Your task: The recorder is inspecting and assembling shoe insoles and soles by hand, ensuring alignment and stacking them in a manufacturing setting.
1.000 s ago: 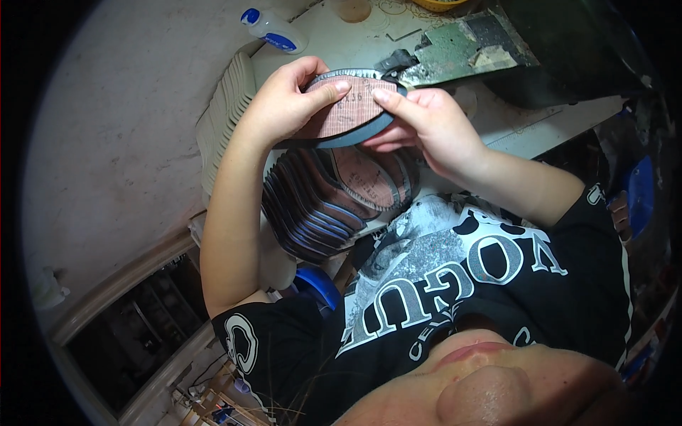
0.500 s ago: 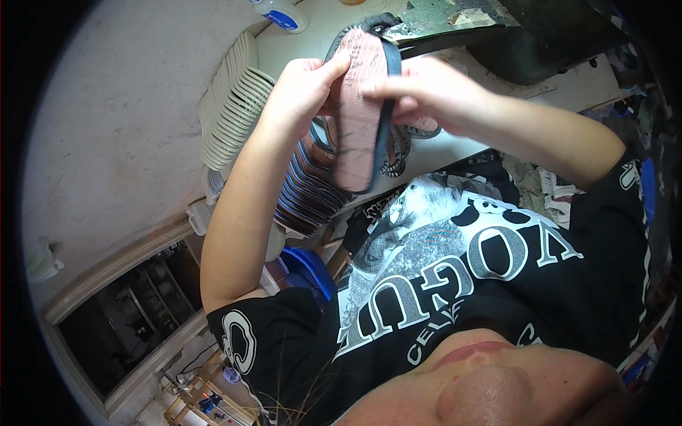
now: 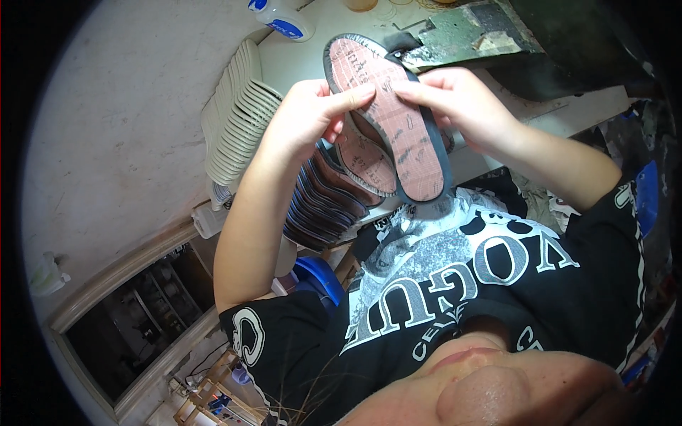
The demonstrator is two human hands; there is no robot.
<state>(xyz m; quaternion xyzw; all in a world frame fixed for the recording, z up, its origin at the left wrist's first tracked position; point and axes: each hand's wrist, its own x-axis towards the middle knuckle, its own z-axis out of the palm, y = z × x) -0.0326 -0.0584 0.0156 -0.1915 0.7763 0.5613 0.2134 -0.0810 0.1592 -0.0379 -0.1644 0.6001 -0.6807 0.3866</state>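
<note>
A pink insole [image 3: 415, 153] with a dark edge, covered in dark pen-like marks, is held tilted over the table between both hands. My left hand [image 3: 312, 117] pinches its left edge, thumb flat on the pink face and fingers curled at the side. From the other side, my right hand [image 3: 469, 106] grips the dark edge with its thumb on the pink face; its other fingers are partly hidden behind. Just below my left hand shows a second pink insole [image 3: 368, 165] with a stitched-looking rim, partly covered by the held one.
White soles [image 3: 238, 131] stand stacked along the wall, with a dark layered stack [image 3: 320, 206] nearer. A green machine plate [image 3: 476, 32] lies beyond my hands. A white bottle [image 3: 288, 20] with blue markings stands far left; a blue tub [image 3: 317, 277] sits below the table edge.
The insole has swung, its lower end moving right, and its face now shows sharply. My right hand has shifted right and down, its thumb now resting on the insole.
</note>
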